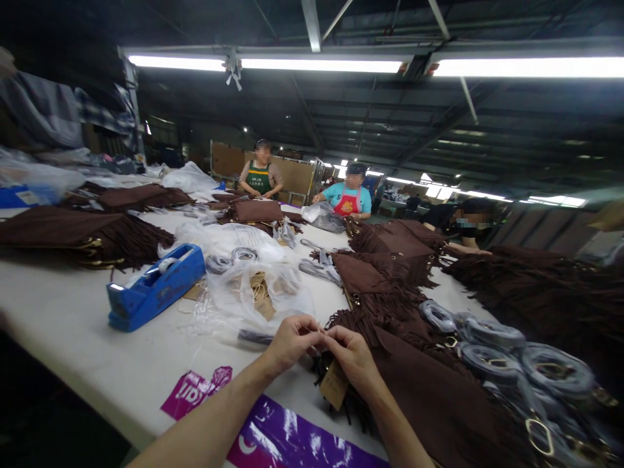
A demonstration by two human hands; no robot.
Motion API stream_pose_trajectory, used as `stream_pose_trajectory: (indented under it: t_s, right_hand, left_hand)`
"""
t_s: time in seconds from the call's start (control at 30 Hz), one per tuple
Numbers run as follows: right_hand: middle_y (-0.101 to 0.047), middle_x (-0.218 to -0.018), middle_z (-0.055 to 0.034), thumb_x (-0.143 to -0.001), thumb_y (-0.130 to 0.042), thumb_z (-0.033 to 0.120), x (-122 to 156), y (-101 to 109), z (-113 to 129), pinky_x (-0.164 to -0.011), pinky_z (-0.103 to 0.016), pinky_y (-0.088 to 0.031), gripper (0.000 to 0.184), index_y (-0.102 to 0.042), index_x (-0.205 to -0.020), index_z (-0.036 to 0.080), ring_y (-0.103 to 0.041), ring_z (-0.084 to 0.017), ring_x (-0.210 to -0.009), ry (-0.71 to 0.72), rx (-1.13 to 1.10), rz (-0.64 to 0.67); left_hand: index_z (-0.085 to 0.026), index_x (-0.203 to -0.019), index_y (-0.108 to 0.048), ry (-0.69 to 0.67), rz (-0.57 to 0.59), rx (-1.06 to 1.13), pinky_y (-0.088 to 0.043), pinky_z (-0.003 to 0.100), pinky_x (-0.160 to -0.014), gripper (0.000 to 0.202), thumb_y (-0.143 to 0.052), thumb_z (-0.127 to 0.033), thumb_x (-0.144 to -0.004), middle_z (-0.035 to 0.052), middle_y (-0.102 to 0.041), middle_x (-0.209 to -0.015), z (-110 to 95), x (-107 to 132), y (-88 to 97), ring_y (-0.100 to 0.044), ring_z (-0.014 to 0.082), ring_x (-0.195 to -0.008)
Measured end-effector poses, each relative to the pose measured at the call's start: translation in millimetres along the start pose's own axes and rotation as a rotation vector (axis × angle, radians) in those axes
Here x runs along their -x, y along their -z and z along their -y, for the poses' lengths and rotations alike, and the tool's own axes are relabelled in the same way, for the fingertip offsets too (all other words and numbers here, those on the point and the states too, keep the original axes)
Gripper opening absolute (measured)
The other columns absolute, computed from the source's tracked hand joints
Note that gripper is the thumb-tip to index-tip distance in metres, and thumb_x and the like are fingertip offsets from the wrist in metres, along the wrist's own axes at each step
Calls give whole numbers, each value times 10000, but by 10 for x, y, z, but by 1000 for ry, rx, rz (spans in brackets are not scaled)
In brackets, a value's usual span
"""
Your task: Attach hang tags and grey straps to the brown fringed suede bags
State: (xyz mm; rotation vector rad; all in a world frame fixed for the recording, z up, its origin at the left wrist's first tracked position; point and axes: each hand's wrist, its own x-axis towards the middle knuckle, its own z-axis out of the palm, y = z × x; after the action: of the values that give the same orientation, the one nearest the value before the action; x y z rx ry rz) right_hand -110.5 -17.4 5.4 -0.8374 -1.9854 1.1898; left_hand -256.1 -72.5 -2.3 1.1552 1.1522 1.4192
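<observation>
My left hand (295,341) and my right hand (351,356) meet fingertip to fingertip over the table. Both pinch a thin pale string, of which only a tiny bit shows between the fingers. Just beneath my right hand hangs a brown card tag (335,385). It lies against a dark brown fringed bag (429,377), whose near edge is partly hidden by my right hand and forearm. Left of my hands, a clear plastic bag (292,296) holds more brown tags with strings (262,296).
A blue tape dispenser (156,286) stands on the white table (73,312) at left. Purple plastic packaging (302,435) lies in front. Wrapped coiled straps (492,364) and piled fringed bags (390,244) fill the right. Several people (347,195) work across the table.
</observation>
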Motion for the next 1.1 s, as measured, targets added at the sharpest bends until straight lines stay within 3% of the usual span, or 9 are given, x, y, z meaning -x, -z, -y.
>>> stream_pose_trajectory:
  t_s: [0.13, 0.27, 0.37, 0.47, 0.57, 0.67, 0.83, 0.97, 1.1]
  right_hand:
    - [-597, -638, -5, -804, -594, 435, 8, -7, -18, -606, -272, -396, 293, -610, -653, 185, -521, -173, -645, 16, 34, -16]
    - [-555, -640, 11, -816, -556, 401, 12, -1, -17, -621, -269, -378, 262, -572, -655, 195, -500, -167, -653, 41, 69, -20]
    - [-518, -624, 22, -809, -547, 391, 11, 5, -25, -606, -266, -355, 256, -543, -640, 200, -472, -159, -635, 48, 88, -23]
    - [-491, -617, 31, -817, -527, 390, -4, 6, -53, -594, -266, -339, 249, -523, -651, 204, -456, -155, -624, 40, 90, -30]
    - [-509, -647, 26, -826, -513, 385, -23, 10, -74, -615, -269, -352, 230, -528, -684, 204, -470, -158, -648, 28, 67, -21]
    - [-528, -687, 26, -824, -528, 389, -3, 57, -38, -625, -266, -378, 198, -555, -767, 201, -480, -153, -655, 5, 13, 29]
    - [-579, -813, 13, -797, -576, 271, 171, 280, 157, -693, -265, -426, 122, -582, -898, 203, -534, -154, -746, -30, -143, 377]
    - [-616, -1095, -32, -681, -623, 103, 301, 350, 260, -895, -324, -426, 417, -619, -1081, 222, -545, -212, -1010, 111, 153, 520]
    - [-642, -1083, -52, -759, -559, 47, 315, 206, 223, -913, -323, -418, 321, -664, -1010, 219, -539, -209, -1031, 291, 424, 458]
  left_hand:
    - [-136, -718, -580, -46, -33, -139, -468, 235, -519, 194, -605, -327, -733, 14, -606, -650, 8, -5, 8, -570, 132, -557]
    - [-161, -675, -538, -221, -6, -552, -420, 234, -598, 168, -512, -253, -814, 5, -556, -633, 17, -16, 66, -522, 131, -616]
    - [-161, -692, -525, -314, 52, -763, -396, 250, -662, 130, -483, -196, -810, 20, -563, -696, 14, -15, 124, -506, 143, -688]
    - [-157, -693, -523, -364, 96, -815, -362, 247, -637, 88, -475, -149, -767, 12, -540, -689, -12, 4, 159, -468, 135, -661]
    - [-154, -638, -517, -339, 81, -669, -333, 234, -597, 69, -504, -149, -705, -7, -507, -641, -51, 19, 146, -443, 118, -621]
    - [-149, -625, -529, -125, 85, -296, -332, 223, -559, 95, -554, -226, -673, -10, -525, -601, -75, 9, 103, -459, 110, -583]
    - [-133, -642, -535, 125, 38, 223, -386, 219, -585, 146, -632, -234, -603, 30, -635, -661, -117, 1, 85, -528, 100, -577]
    - [-133, -659, -530, 212, 64, 386, -403, 212, -577, 183, -674, -214, -579, 77, -690, -763, -162, 27, 109, -581, 114, -624]
    - [-106, -690, -574, 270, 20, 366, -272, 181, -442, 202, -699, -218, -577, 100, -702, -844, -175, 30, 107, -482, 44, -474]
